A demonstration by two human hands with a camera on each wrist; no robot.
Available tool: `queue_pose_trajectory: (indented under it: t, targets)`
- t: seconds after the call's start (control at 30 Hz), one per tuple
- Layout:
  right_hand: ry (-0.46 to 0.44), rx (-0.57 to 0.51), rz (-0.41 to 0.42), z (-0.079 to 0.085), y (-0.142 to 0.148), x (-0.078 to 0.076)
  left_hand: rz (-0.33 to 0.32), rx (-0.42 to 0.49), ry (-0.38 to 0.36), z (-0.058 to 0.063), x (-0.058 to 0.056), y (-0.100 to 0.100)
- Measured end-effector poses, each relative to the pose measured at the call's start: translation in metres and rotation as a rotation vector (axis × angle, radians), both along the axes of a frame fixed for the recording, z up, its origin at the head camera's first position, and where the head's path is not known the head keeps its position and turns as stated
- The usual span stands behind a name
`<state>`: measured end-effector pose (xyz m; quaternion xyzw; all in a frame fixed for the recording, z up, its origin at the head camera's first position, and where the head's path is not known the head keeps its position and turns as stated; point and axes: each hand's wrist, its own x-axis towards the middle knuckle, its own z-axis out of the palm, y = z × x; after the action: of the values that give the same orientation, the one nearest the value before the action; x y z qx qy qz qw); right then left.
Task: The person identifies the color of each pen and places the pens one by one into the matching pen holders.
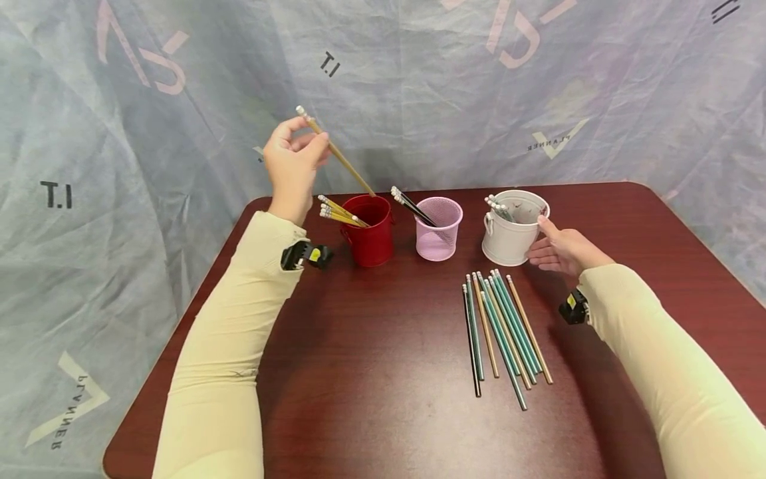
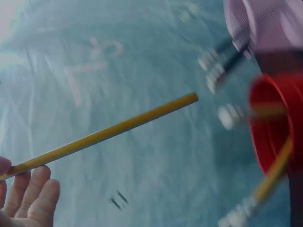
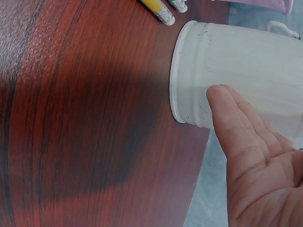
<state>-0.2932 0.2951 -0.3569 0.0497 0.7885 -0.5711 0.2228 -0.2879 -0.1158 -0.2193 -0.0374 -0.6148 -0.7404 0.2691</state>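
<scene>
My left hand [image 1: 293, 159] pinches a yellow pencil [image 1: 338, 154] near its white eraser end. The pencil slants down to the right, its plain unsharpened end close above the rim of the red bucket [image 1: 372, 246]. Several yellow pencils [image 1: 341, 214] lean out of that bucket to the left. In the left wrist view the held pencil [image 2: 113, 130] points toward the bucket. With fingers straight, my right hand [image 1: 565, 247] rests against the right side of the white bucket [image 1: 509, 247], its thumb near the rim. Several pencils with white erasers [image 1: 497, 205] stand inside the white bucket.
Between the buckets stands a pink mesh cup [image 1: 435, 247] with black pencils [image 1: 413, 205] leaning left. Several green, tan and black pencils [image 1: 505, 332] lie side by side on the dark red table [image 1: 359, 359]. A printed grey cloth [image 1: 395, 93] hangs behind.
</scene>
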Motion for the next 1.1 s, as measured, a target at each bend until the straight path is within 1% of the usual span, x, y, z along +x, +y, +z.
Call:
queue_pose_trajectory:
  t: [0.07, 0.17, 0.23, 0.37, 0.43, 0.47, 0.6, 0.7, 0.8, 0.9, 1.03, 1.1]
  targets:
    - [0.005, 0.001, 0.001, 0.0, -0.001, 0.0, 0.029, -0.022, -0.019, -0.004, -0.002, -0.008]
    - [0.011, -0.001, 0.001, 0.0, -0.002, 0.001, 0.066, -0.069, -0.054, -0.016, -0.004, -0.017]
    - [0.012, -0.006, -0.002, 0.0, -0.002, 0.001, 0.11, -0.183, -0.086, -0.027, -0.004, -0.02]
    - [0.013, -0.006, -0.006, 0.0, -0.003, 0.001, 0.19, -0.468, -0.132, -0.051, -0.003, -0.023]
    - [0.015, -0.006, -0.01, 0.0, -0.004, 0.001, 0.202, -0.558, -0.137, -0.062, -0.001, -0.023]
    - [0.017, -0.004, -0.012, 0.0, -0.004, 0.001, 0.195, -0.577, -0.138, -0.067, -0.001, -0.022]
    - [0.018, -0.003, -0.02, 0.0, -0.005, 0.002, 0.168, -0.6, -0.147, -0.088, 0.001, -0.016]
    - [0.016, -0.001, -0.023, 0.0, -0.005, 0.002, 0.148, -0.587, -0.158, -0.105, 0.0, -0.013]
    - [0.016, -0.003, -0.026, 0.0, -0.004, 0.003, 0.143, -0.571, -0.18, -0.119, -0.001, -0.008]
    - [0.018, -0.004, -0.025, 0.0, -0.005, 0.003, 0.167, -0.563, -0.204, -0.128, -0.003, -0.003]
    - [0.024, 0.015, -0.013, 0.0, -0.006, 0.003, 0.222, -0.566, -0.206, -0.135, -0.002, -0.002]
    - [0.03, 0.024, -0.01, 0.0, -0.006, 0.003, 0.236, -0.564, -0.196, -0.138, -0.001, -0.002]
